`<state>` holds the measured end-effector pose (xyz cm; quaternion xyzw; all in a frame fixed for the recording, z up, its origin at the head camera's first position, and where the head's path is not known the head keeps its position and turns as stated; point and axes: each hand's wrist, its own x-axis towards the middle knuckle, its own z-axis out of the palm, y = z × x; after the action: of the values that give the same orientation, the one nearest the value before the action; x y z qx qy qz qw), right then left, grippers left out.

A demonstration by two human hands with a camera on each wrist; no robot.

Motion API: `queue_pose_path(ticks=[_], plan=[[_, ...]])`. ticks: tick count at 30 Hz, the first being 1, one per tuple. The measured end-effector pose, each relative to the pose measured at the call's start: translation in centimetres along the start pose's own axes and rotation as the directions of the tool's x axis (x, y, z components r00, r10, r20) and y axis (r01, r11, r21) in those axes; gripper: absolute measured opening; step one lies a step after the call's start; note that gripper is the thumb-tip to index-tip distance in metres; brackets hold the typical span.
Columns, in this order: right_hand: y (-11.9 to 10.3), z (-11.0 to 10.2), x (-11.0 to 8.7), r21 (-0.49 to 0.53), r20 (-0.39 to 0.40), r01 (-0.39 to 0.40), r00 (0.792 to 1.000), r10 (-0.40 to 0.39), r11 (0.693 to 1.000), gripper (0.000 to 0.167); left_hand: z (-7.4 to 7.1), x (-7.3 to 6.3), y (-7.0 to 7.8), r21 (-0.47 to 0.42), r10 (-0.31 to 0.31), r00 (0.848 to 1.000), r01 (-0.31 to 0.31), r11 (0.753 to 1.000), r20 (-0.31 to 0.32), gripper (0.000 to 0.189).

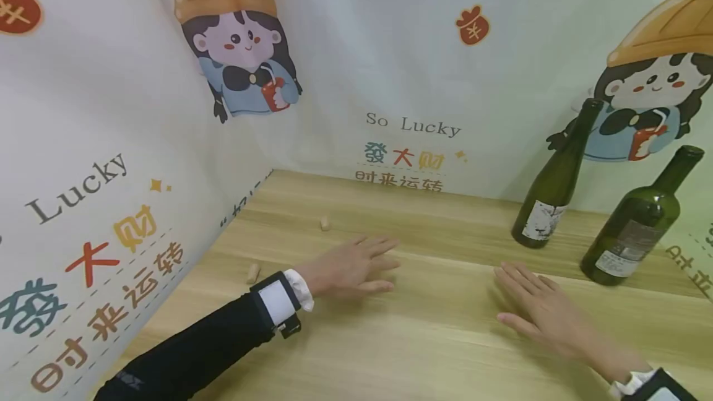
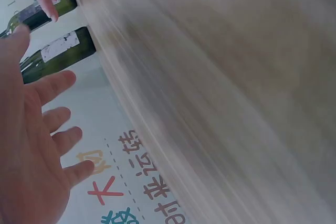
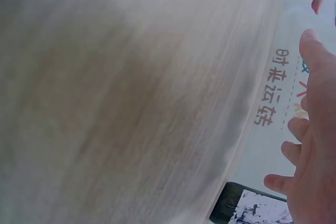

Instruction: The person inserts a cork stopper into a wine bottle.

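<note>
My left hand (image 1: pixel 353 268) is held over the middle of the wooden table, fingers spread and straight, palm down, holding nothing. Two corks stand to its left: one cork (image 1: pixel 325 223) farther back, another cork (image 1: pixel 253 273) close by the left wrist. My right hand (image 1: pixel 543 308) hovers on the right side, fingers extended and holding nothing. Beyond it stand two green glass bottles: a slender bottle (image 1: pixel 548 187) with a white label, and a broader-shouldered bottle (image 1: pixel 640 221) with a dark and white label. Both are uncorked at the top and upright.
The light wooden table (image 1: pixel 423 339) meets a printed backdrop (image 1: pixel 334 67) of cartoon girls and lettering at its back and left edges. The bottles stand close to the back right of the table, near that cloth.
</note>
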<state>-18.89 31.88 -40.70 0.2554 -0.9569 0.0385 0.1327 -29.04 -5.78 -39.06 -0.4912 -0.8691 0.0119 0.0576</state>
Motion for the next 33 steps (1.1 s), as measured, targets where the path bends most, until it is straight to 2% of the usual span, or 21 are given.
queue_pose_path(ticks=[3,8,11,15,18,24,28,30,33], plan=[[-0.2,-0.3,-0.3,0.012,-0.005,-0.008,1.0,0.008,1.0,0.075,-0.3,-0.4,0.3,-0.003,-0.026,1.0,0.025,1.0,-0.012,0.065],[0.4,-0.8,-0.5,0.02,0.0,-0.04,0.999,0.04,0.999,0.075,-0.4,-0.5,-0.1,-0.003,-0.06,0.997,0.06,0.998,-0.042,0.059],[0.6,-0.7,-0.4,0.035,0.005,-0.089,0.996,0.089,0.995,0.072,0.0,-1.0,-0.6,0.0,-0.126,0.989,0.126,0.992,-0.079,0.054],[1.3,-1.3,-0.1,0.058,0.001,-0.195,0.981,0.195,0.979,0.072,0.1,-1.1,-1.6,-0.017,-0.218,0.959,0.219,0.976,-0.18,0.047],[2.5,-2.2,0.1,0.061,0.001,-0.262,0.965,0.262,0.963,0.078,-0.4,-0.9,-2.4,-0.043,-0.25,0.938,0.247,0.968,-0.238,0.046],[5.0,-3.4,0.4,0.093,0.055,-0.388,0.921,0.385,0.917,0.089,-1.5,-0.7,-3.9,-0.076,-0.296,0.927,0.287,0.955,-0.229,0.05],[6.7,-4.3,1.3,0.128,0.07,-0.433,0.902,0.427,0.893,0.095,-1.7,-0.7,-5.2,-0.087,-0.339,0.908,0.327,0.941,-0.245,0.05],[7.3,-4.9,1.7,0.137,0.062,-0.434,0.901,0.43,0.89,0.097,-1.8,-0.8,-5.8,-0.105,-0.373,0.894,0.358,0.928,-0.247,0.05],[8.0,-5.5,2.2,0.154,0.043,-0.449,0.893,0.448,0.88,0.099,-2.0,-0.9,-6.7,-0.166,-0.44,0.864,0.409,0.897,-0.244,0.049]])
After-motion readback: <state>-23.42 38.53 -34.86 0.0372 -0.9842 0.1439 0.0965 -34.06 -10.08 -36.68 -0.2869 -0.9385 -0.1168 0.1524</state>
